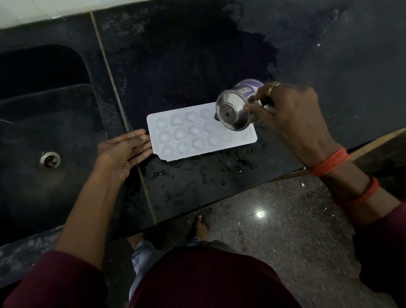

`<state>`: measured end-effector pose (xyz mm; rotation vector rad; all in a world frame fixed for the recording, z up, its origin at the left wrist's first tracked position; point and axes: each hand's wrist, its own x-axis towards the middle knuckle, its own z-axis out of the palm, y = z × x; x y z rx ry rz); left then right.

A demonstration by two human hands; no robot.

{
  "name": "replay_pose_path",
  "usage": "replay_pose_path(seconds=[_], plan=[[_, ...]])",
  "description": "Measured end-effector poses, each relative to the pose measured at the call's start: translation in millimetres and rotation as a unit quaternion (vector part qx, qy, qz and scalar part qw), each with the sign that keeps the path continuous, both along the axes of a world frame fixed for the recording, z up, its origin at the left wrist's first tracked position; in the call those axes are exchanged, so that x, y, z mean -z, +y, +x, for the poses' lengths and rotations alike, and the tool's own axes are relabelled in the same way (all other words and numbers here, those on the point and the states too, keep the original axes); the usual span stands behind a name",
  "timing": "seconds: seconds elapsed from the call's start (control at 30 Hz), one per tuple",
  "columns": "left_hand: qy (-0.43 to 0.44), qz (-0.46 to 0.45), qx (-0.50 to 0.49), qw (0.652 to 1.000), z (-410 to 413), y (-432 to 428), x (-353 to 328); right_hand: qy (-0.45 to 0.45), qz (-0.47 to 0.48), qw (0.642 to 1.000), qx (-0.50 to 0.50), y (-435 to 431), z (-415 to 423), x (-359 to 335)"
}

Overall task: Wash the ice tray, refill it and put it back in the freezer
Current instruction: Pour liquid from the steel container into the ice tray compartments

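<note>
My left hand (122,153) steadies the ice tray (190,135) with straight fingers, my right hand (289,110) grips the steel cup (233,111) — thin, sloshy tray, I'd judge, best lifted level by both ends.

Your white ice tray (188,140) lies flat on the wet black desk (337,66), just right of the sink (32,120), three rows of pockets facing up. Your steel cup (233,111) is tipped over its right end.

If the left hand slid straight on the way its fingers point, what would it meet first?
The ice tray: the left hand lies flat on the counter, fingertips at the tray's left short edge, seemingly touching it.
</note>
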<state>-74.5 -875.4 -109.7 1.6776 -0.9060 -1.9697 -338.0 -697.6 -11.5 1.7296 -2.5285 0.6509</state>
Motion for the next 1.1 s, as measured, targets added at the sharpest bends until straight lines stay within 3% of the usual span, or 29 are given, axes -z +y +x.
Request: replay_pose_path(seconds=[1.1], plan=[[0.012,0.007,0.002,1.000,5.5,8.0,-1.6,-0.014,0.012,1.000,0.005,22.5,19.8,5.3]])
